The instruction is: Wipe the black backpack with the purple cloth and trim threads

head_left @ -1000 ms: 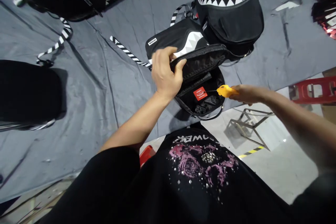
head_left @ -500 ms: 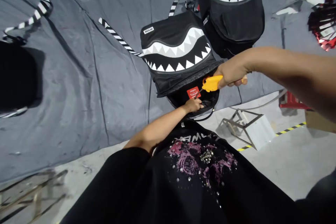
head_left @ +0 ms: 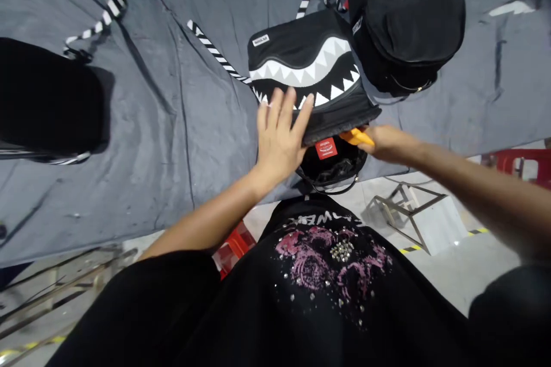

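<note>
A black backpack [head_left: 297, 60] with a white-and-grey jagged-teeth print lies on the grey cloth, its mouth open toward me. Inside the mouth shows a red label [head_left: 326, 148]. My left hand [head_left: 279, 146] is spread over the front of the backpack, fingers apart on or just above the teeth print; contact is unclear. At the right side of the mouth, my right hand [head_left: 385, 142] is closed around an orange tool [head_left: 357, 137] that looks like a tagging gun. Its tip is hidden at the backpack's edge.
Another toothed backpack [head_left: 408, 23] lies just beyond, to the right. A dark bag [head_left: 47, 97] is at the left. The grey cloth [head_left: 155, 166] covers the work surface. A metal-framed stool [head_left: 430, 218] stands on the floor at the right, near a red plastic item [head_left: 523, 163].
My left hand has come out of the backpack's mouth and opened over its front. My right hand has shifted slightly down and right, still holding the orange tool. The view has shifted too.
</note>
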A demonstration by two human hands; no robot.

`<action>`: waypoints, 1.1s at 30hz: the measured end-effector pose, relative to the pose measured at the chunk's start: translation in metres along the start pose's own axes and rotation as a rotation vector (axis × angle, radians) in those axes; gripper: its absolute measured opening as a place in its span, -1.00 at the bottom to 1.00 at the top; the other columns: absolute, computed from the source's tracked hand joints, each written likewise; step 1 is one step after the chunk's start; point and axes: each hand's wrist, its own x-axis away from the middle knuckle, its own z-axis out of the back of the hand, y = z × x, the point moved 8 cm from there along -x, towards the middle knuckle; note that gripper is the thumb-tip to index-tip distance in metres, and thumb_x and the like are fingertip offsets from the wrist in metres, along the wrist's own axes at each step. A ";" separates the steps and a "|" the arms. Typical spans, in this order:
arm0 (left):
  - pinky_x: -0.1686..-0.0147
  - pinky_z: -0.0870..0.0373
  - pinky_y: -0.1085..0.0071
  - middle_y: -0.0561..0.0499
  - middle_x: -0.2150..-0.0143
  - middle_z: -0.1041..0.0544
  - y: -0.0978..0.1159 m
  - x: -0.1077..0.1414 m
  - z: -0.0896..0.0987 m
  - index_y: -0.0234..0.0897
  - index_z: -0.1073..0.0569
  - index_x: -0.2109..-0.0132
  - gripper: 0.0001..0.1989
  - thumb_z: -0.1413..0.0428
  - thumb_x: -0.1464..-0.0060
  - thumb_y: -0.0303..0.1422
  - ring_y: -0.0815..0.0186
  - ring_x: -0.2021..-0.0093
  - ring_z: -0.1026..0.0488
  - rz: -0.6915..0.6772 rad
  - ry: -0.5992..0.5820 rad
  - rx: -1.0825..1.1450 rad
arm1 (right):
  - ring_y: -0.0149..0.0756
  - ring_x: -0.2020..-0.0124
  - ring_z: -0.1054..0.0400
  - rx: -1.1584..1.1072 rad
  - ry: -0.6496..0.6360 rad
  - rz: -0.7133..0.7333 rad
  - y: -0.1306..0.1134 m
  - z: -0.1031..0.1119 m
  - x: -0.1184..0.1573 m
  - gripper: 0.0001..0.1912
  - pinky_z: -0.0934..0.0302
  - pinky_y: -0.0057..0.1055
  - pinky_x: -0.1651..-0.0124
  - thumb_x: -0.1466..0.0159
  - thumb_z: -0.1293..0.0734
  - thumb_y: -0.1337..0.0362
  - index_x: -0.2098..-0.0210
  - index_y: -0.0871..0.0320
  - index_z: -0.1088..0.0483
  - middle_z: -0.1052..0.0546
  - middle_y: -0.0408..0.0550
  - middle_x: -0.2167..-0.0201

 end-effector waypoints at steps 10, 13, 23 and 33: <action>0.53 -0.08 0.43 0.11 0.60 -0.43 -0.009 -0.056 0.023 -0.21 -0.53 0.39 -0.89 -0.23 -0.05 -0.30 0.41 0.59 -0.29 -0.107 0.062 0.022 | -0.14 0.23 -0.45 -0.015 0.118 -0.058 -0.017 -0.073 0.001 -0.56 -0.21 -0.37 0.25 -0.38 -0.12 0.12 -0.16 0.18 -0.23 -0.56 0.11 0.17; 0.52 -0.10 0.42 0.10 0.58 -0.44 -0.008 -0.059 0.027 -0.22 -0.52 0.37 -0.88 -0.23 -0.07 -0.29 0.41 0.57 -0.31 -0.114 0.054 0.009 | -0.18 0.38 -0.42 0.081 -0.022 0.009 -0.025 -0.073 0.011 -0.63 -0.12 -0.38 0.33 -0.31 -0.25 0.10 -0.05 0.11 -0.36 -0.56 0.05 0.33; 0.49 -0.25 0.41 0.01 0.49 -0.58 -0.006 -0.047 0.016 -0.21 -0.57 0.25 -0.86 -0.20 -0.09 -0.26 0.29 0.51 -0.48 -0.058 0.007 -0.058 | -0.32 0.56 -0.23 -0.432 0.142 -0.306 0.061 -0.049 0.058 -0.63 -0.09 -0.40 0.48 -0.25 -0.21 0.07 0.07 0.16 -0.34 -0.43 -0.08 0.50; -0.40 0.13 0.07 -0.10 -0.50 0.27 -0.110 0.066 -0.026 -0.10 0.33 -0.43 0.14 -0.18 0.05 0.13 0.09 -0.48 0.31 0.835 -0.115 0.664 | -0.36 0.64 -0.29 -1.166 0.363 -0.448 0.138 -0.123 0.122 -0.51 -0.33 -0.33 0.48 -0.04 -0.36 -0.09 0.20 0.15 -0.36 -0.33 -0.25 0.68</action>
